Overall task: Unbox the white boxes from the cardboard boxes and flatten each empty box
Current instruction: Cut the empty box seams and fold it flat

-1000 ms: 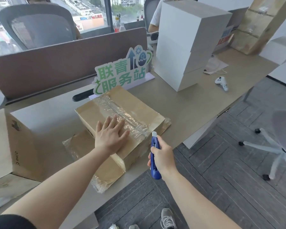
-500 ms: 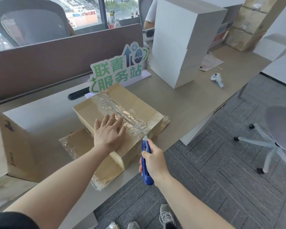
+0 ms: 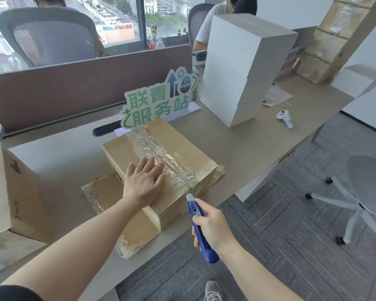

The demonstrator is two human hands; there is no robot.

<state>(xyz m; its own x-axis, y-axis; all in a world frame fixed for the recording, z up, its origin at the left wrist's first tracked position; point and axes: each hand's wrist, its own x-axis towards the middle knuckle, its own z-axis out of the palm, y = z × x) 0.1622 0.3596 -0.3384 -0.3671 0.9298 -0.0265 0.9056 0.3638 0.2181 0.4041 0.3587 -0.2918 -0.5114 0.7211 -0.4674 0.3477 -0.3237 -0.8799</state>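
Observation:
A taped cardboard box (image 3: 182,153) lies shut on the desk, resting on a flattened cardboard sheet (image 3: 104,192). My left hand (image 3: 142,183) presses flat on its top, fingers spread, beside the clear tape seam. My right hand (image 3: 213,229) grips a blue utility knife (image 3: 199,224); its tip sits at the near end of the tape seam on the box's front edge. A stack of white boxes (image 3: 237,68) stands at the back right of the desk.
An open cardboard box with a white box inside (image 3: 22,192) sits at the left. A green sign (image 3: 159,101) stands behind the taped box. A white controller (image 3: 285,119), stacked cardboard boxes (image 3: 330,38) and a grey office chair (image 3: 365,187) are to the right.
My right hand has brought the knife up and left until its tip meets the box's near edge. My left hand stays pressed on the box top.

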